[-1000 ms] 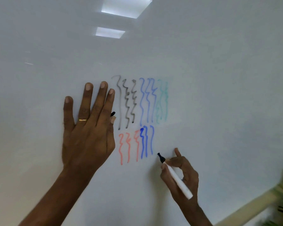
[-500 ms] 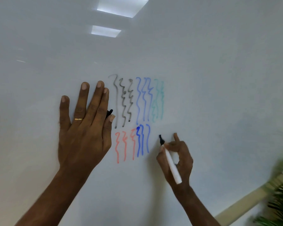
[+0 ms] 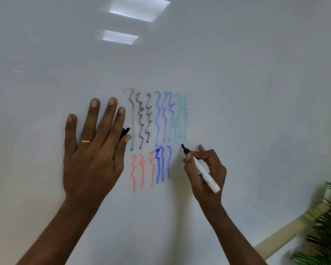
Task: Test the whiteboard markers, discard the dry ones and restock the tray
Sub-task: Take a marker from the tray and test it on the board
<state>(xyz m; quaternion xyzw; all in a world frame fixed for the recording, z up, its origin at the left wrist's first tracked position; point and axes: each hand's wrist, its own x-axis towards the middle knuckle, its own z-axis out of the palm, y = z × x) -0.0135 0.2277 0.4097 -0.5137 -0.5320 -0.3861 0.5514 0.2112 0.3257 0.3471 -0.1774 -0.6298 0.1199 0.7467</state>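
Note:
A white whiteboard (image 3: pixel 237 92) fills the view. On it are wavy test strokes (image 3: pixel 157 131) in grey, black, blue and teal, with red and dark blue ones below. My right hand (image 3: pixel 206 169) grips a white marker (image 3: pixel 204 175) with a black tip; the tip touches the board just right of the dark blue strokes, under the teal ones. No black stroke shows at the tip. My left hand (image 3: pixel 90 150) lies flat on the board left of the strokes, fingers straight. A black cap (image 3: pixel 125 132) is pinched between its thumb and forefinger.
The board's pale frame edge (image 3: pixel 287 232) runs diagonally at the lower right. Green plant leaves (image 3: pixel 327 226) stick out beyond it. Two ceiling lights (image 3: pixel 138 8) reflect at the top of the board.
My right hand has carried the marker upward, from below the dark blue strokes to their top right. The left hand has stayed flat on the board.

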